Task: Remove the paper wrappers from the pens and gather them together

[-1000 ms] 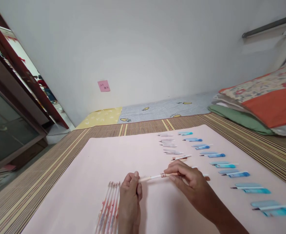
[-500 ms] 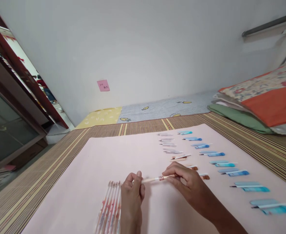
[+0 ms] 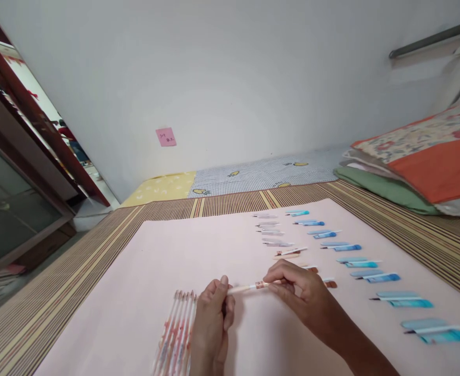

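Note:
A slim pen (image 3: 246,288), cream with a brown patterned band, spans level between my two hands above the pink sheet (image 3: 136,308). My left hand (image 3: 214,308) pinches its left end between thumb and fingers. Its right end is in the closed fingers of my right hand (image 3: 294,284), which partly hide it. Just left of my left hand lies a bundle of pens (image 3: 175,334) with clear caps and reddish patterns, side by side. Disassembled brown pen parts (image 3: 330,283) show behind my right hand.
Blue pen parts (image 3: 413,300) lie in sets down the sheet's right side, with grey-white parts (image 3: 271,232) beside them. Folded bedding (image 3: 429,172) is piled at the right on a striped mat (image 3: 230,205). A pink note (image 3: 166,137) sticks to the wall.
Both hands stay nearly in place, still closed on the pen. My left hand's fingers have shifted slightly on its end; the laid-out parts have not moved.

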A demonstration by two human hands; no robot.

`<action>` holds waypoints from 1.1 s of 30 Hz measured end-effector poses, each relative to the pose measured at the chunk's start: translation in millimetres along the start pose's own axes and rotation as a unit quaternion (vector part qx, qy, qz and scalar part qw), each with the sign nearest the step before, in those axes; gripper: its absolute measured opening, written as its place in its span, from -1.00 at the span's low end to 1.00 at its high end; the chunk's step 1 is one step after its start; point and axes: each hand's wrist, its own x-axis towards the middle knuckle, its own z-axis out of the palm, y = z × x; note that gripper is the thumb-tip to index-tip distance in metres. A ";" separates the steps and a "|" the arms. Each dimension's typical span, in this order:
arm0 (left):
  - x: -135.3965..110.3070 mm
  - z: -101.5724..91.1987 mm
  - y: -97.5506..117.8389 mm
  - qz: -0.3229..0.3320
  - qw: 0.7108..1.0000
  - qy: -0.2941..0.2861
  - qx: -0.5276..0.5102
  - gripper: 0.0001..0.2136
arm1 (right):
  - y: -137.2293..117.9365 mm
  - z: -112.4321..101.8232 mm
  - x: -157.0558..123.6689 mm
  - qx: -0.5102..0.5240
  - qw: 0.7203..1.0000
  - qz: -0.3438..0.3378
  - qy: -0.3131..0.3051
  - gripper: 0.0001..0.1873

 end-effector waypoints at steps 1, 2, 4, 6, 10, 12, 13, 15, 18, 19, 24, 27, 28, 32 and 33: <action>0.0 -0.1 0.6 0.005 1.000 0.004 0.014 -0.59 | -0.3 0.7 -0.6 -0.006 1.000 0.006 -0.001 -0.83; -0.3 0.0 1.8 0.011 1.000 0.008 0.027 -0.58 | -0.4 1.6 -1.1 -0.011 1.000 0.016 -0.004 -0.82; -2.1 0.7 5.1 0.015 0.999 0.008 0.037 -0.57 | 0.1 3.5 -1.5 -0.003 0.999 0.041 -0.012 -0.81; -4.6 1.7 8.4 0.022 1.000 -0.001 0.022 -0.59 | 1.5 5.0 -1.2 0.020 0.998 0.066 -0.013 -0.80; -6.2 2.0 9.0 0.016 0.997 -0.032 -0.069 -0.68 | 3.3 6.3 -0.1 0.046 0.995 0.088 0.002 -0.79; -4.4 1.7 6.1 -0.009 0.990 -0.026 -0.137 -0.73 | 2.9 7.4 -0.2 0.048 0.995 0.080 0.018 -0.81; -3.3 1.8 4.5 -0.019 0.986 -0.015 -0.167 -0.76 | 2.6 8.4 -0.2 0.049 0.996 0.075 0.029 -0.82; -1.5 2.6 1.5 -0.032 0.977 0.012 -0.212 -0.80 | 2.7 11.2 -0.1 0.061 0.994 0.071 0.050 -0.85; -1.3 5.8 -0.8 -0.054 0.965 0.034 -0.255 -0.86 | 6.7 17.1 1.8 0.127 0.984 0.080 0.092 -0.83; -1.8 7.2 -1.1 -0.065 0.962 0.033 -0.264 -0.87 | 9.1 19.3 2.8 0.160 0.978 0.081 0.107 -0.80; -5.8 14.8 -1.6 -0.072 0.957 0.022 -0.279 -0.84 | 22.9 30.1 9.1 0.280 0.943 0.096 0.151 -0.71; -9.0 18.4 -1.3 -0.035 0.960 0.032 -0.276 -0.83 | 27.9 34.8 11.3 0.295 0.937 0.091 0.163 -0.70; -10.2 19.3 -1.2 -0.025 0.960 0.036 -0.277 -0.82 | 28.9 36.0 11.7 0.299 0.936 0.089 0.163 -0.69; -13.2 21.8 -0.8 -0.011 0.959 0.037 -0.280 -0.85 | 30.9 39.4 13.1 0.332 0.924 0.091 0.167 -0.67; -13.3 22.4 -0.8 -0.011 0.959 0.029 -0.281 -0.85 | 31.1 40.1 13.4 0.342 0.919 0.096 0.168 -0.66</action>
